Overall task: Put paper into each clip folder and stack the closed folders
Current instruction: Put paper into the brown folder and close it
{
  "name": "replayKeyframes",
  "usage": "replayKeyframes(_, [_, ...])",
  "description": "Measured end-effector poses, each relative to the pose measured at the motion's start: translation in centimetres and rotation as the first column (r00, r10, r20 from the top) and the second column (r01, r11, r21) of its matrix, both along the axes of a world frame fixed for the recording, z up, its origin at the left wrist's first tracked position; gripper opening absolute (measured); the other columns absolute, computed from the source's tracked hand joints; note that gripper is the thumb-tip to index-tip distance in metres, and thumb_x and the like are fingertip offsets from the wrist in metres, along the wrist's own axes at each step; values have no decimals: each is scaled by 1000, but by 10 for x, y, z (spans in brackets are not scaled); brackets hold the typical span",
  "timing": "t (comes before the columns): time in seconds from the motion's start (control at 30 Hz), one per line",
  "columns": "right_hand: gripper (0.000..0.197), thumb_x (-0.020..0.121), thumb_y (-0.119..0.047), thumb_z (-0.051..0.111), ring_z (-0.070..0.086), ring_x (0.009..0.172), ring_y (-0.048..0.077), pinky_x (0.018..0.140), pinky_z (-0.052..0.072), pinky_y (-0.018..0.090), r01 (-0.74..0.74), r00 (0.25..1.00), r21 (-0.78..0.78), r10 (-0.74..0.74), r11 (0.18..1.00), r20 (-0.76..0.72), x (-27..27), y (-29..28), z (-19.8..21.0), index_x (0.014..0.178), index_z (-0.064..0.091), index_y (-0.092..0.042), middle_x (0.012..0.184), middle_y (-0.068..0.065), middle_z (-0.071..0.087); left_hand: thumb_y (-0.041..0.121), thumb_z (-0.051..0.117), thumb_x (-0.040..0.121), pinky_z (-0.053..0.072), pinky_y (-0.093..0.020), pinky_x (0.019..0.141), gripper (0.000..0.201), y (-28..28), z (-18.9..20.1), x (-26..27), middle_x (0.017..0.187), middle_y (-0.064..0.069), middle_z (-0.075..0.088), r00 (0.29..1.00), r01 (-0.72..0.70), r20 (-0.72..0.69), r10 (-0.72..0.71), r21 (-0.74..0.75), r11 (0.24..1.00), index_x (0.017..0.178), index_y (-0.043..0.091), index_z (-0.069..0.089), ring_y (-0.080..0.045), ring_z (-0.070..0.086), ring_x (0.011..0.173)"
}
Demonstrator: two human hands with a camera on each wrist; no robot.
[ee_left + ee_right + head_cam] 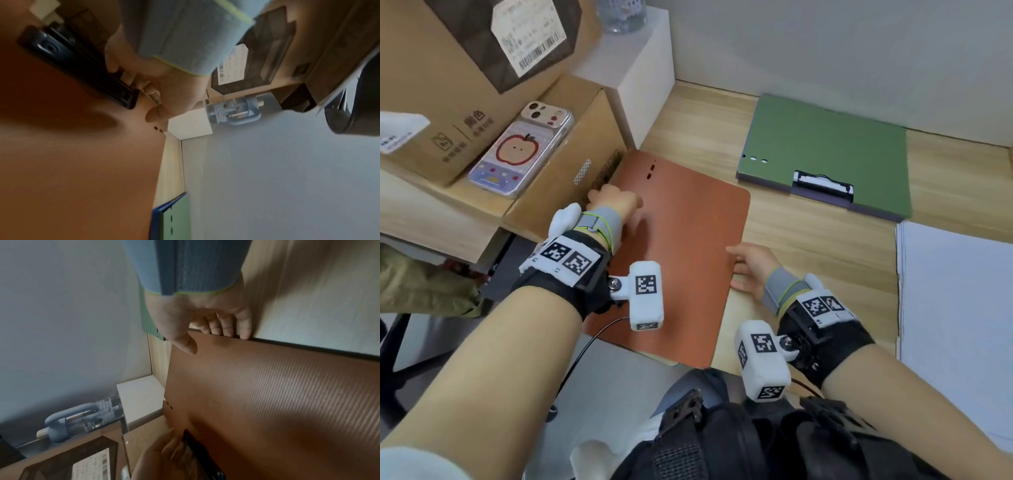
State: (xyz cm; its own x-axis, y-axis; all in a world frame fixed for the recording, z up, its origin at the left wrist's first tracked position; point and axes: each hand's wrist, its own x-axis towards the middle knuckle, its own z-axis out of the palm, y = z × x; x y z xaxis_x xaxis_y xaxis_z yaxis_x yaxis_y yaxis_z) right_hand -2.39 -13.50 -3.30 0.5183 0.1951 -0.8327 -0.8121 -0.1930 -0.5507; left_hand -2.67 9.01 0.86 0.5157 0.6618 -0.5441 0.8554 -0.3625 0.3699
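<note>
orange folder (681, 246) closed, flat on the surface (808, 236), partly over its near edge | left hand (614, 200) at the far-left edge; fingers (115, 68) curled on the black clip (82, 68) | right hand (751, 265) grips the right edge; thumb on top | green folder (825, 150) closed, beyond; paper (955, 308) at right

The head view is evenly and softly lit, slightly soft in focus, with wide-angle bending toward the edges. A faint shadow lies on the flat rust-orange plastic folder (681, 246) beside the left hand (616, 200). Both wrist views are dimmer, bluish and motion-blurred, with a broad dark shadow across the folder's ribbed surface.
</note>
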Motion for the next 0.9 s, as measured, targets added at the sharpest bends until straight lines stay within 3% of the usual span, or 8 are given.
replayKeyframes(0.17, [13,92,-8,47,54,76,18,73,50,35,144,989,-11,-144,990,22,1,-34,2,89,56,-17,82,2,56,28,56,89,34,-40,106,67,-26,6,6,149,-17,20,999,41,-8,-41,-33,999,146,9,27,-37,33,133])
replayKeyframes(0.3, [20,91,-4,45,48,64,15,63,46,30,222,974,-77,-218,972,64,7,-59,3,80,56,-17,72,2,53,24,59,84,38,-35,96,57,-61,8,13,141,-17,35,987,156,-28,-157,-43,987,135,7,40,-34,38,128])
replayKeyframes(0.43, [12,89,-8,50,47,62,16,59,41,31,285,957,-146,-272,947,100,12,-107,-6,85,53,-19,72,1,50,26,55,89,35,-33,103,58,-112,12,22,142,-20,29,968,245,-39,-249,-76,967,139,5,33,-34,35,131])
replayKeyframes(0.53, [13,87,-16,53,55,79,26,74,45,39,247,967,-263,-220,933,127,10,-140,-6,74,53,-18,90,7,58,26,53,92,32,-32,107,52,-147,13,24,142,-20,37,947,315,-36,-321,-112,942,137,3,39,-32,32,136])
replayKeyframes(0.6, [8,87,-19,54,55,91,29,84,48,43,220,973,-315,-187,923,134,7,-151,4,84,58,-13,109,12,59,26,55,90,32,-33,108,56,-159,10,24,143,-19,35,944,317,-45,-327,-146,937,138,4,37,-32,32,136])
replayKeyframes(0.73, [37,89,-17,53,53,101,26,101,45,44,219,970,-378,-158,900,184,6,-180,13,123,56,-2,121,17,58,25,55,90,35,-33,104,53,-188,7,25,140,-19,37,932,349,-43,-361,-169,922,135,3,40,-32,37,131])
replayKeyframes(0.8, [40,89,-17,54,51,95,22,102,44,46,207,970,-382,-139,901,198,6,-188,14,124,55,2,113,19,60,24,54,91,35,-32,106,48,-198,6,23,138,-19,43,926,360,-52,-375,-181,915,132,1,45,-32,41,129])
replayKeyframes(0.9, [36,89,-15,54,47,93,21,100,44,41,223,967,-390,-151,893,207,6,-194,16,122,57,0,88,5,54,26,54,90,35,-34,110,50,-205,1,20,140,-19,44,931,338,-61,-359,-228,913,133,1,46,-33,40,131])
